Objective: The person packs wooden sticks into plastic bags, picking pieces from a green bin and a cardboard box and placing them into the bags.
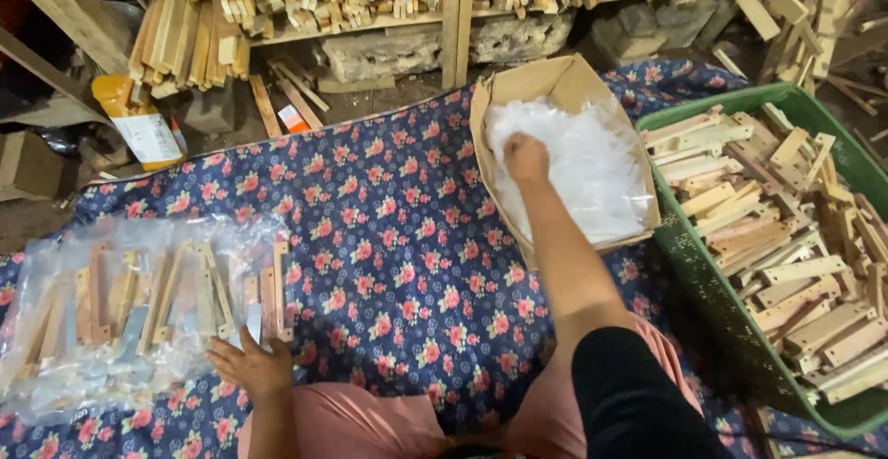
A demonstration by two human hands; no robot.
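Inside cardboard box (555, 84): R hand (524, 157) outstretched, fingers curled into clear plastic bags (592, 177). L hand (248, 365) flat, fingers spread, touching bagged wooden pieces (139, 306).

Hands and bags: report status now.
Right hand reaching into cardboard box of clear bags. Left hand resting on bagged wooden pieces. Nothing blocking either.

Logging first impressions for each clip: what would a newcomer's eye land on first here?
Probably the blue flowered cloth across the middle. On it, the right hand reaches into a cardboard box of clear plastic bags, beside a green crate of wooden pieces. The left hand rests by bagged wooden pieces at left.
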